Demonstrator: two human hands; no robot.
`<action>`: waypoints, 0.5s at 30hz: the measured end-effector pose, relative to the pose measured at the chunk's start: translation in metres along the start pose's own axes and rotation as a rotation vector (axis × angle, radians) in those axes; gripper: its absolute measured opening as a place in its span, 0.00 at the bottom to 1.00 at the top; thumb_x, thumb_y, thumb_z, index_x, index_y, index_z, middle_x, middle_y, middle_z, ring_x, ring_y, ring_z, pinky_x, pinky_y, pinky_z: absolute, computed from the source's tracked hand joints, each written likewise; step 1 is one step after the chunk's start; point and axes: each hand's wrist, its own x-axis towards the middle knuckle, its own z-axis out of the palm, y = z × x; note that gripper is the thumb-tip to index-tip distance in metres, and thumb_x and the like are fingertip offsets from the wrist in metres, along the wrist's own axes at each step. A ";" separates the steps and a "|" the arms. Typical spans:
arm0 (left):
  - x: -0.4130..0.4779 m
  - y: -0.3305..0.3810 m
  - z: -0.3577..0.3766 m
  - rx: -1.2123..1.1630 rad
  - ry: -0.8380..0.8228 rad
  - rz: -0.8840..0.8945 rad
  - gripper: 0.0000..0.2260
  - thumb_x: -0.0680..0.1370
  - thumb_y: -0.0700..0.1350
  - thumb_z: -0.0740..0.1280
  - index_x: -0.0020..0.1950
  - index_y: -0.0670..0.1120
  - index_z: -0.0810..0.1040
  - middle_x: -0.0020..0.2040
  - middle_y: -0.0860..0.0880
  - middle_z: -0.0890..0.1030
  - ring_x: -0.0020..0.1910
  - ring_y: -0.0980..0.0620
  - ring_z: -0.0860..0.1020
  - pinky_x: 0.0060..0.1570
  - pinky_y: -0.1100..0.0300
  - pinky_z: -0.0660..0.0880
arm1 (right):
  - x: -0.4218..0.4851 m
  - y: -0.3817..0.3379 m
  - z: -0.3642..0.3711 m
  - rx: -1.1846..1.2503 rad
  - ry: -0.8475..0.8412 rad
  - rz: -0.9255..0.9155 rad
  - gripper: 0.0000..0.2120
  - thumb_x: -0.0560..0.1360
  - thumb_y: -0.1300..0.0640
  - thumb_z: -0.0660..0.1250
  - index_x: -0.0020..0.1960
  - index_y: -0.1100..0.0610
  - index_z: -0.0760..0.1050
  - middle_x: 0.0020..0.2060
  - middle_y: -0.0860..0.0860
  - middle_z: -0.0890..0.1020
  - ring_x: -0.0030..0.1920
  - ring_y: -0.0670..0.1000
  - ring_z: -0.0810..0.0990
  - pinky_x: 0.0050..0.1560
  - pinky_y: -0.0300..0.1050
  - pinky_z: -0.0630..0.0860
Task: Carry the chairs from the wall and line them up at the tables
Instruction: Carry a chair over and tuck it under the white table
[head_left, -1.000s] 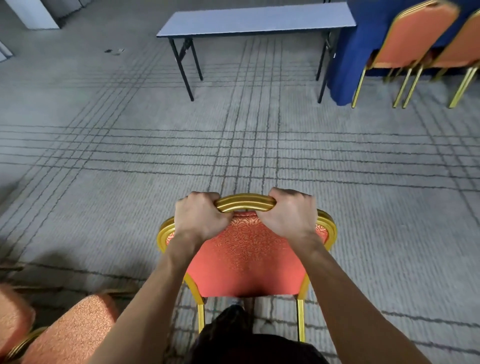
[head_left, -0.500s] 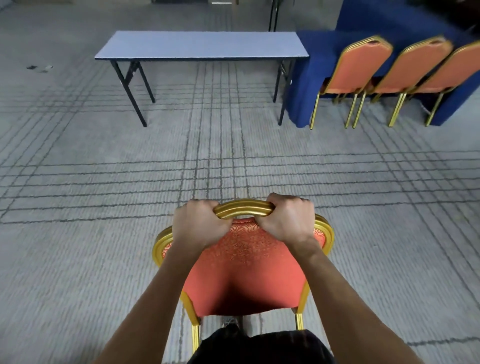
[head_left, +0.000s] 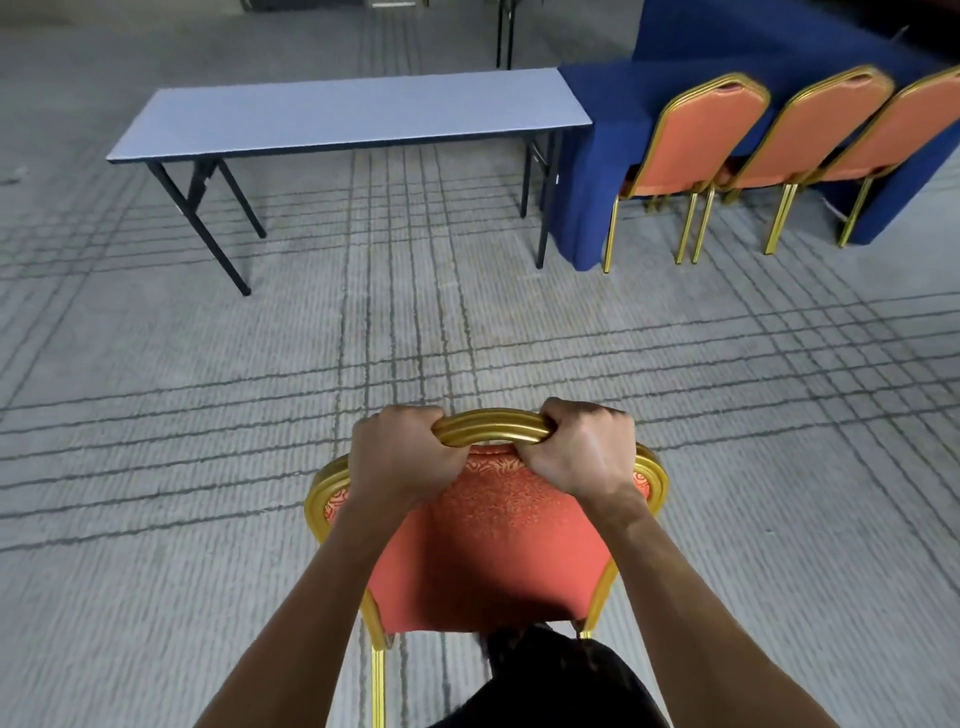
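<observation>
An orange banquet chair (head_left: 493, 551) with a gold frame is right in front of me, its back toward me. My left hand (head_left: 400, 457) and my right hand (head_left: 579, 449) both grip the gold top rail of its backrest, knuckles up. Ahead stands a bare grey folding table (head_left: 353, 111) on black legs. To its right, a table under a blue cloth (head_left: 587, 171) has three matching orange chairs (head_left: 696, 140) lined up along its near side, backs toward me.
Grey carpet (head_left: 208, 467) with dark grid lines stretches between me and the tables. Black legs of another table (head_left: 504, 31) show at the far back. My dark trousers fill the bottom edge.
With both hands still gripping the chair, I have moved closer to the tables. The chairs by the wall at lower left have dropped out of view, and the tables sit lower and larger.
</observation>
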 end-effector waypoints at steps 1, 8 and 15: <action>0.031 -0.001 0.005 0.008 0.011 -0.009 0.18 0.69 0.61 0.69 0.34 0.47 0.74 0.30 0.50 0.77 0.36 0.45 0.79 0.37 0.56 0.64 | 0.029 0.005 0.014 -0.001 0.007 -0.007 0.15 0.60 0.41 0.66 0.29 0.54 0.75 0.22 0.49 0.77 0.25 0.57 0.78 0.27 0.41 0.70; 0.157 -0.005 0.007 -0.051 -0.009 -0.092 0.17 0.67 0.62 0.64 0.29 0.49 0.70 0.29 0.50 0.78 0.35 0.45 0.79 0.36 0.54 0.73 | 0.160 0.020 0.062 0.038 0.006 -0.052 0.19 0.64 0.38 0.64 0.29 0.54 0.73 0.22 0.49 0.76 0.25 0.57 0.78 0.29 0.41 0.72; 0.266 -0.021 0.014 -0.103 0.040 -0.082 0.19 0.67 0.62 0.63 0.27 0.49 0.66 0.26 0.50 0.75 0.30 0.45 0.77 0.35 0.53 0.75 | 0.268 0.023 0.104 0.096 0.034 -0.133 0.17 0.64 0.42 0.64 0.27 0.55 0.70 0.21 0.49 0.72 0.21 0.55 0.72 0.26 0.40 0.66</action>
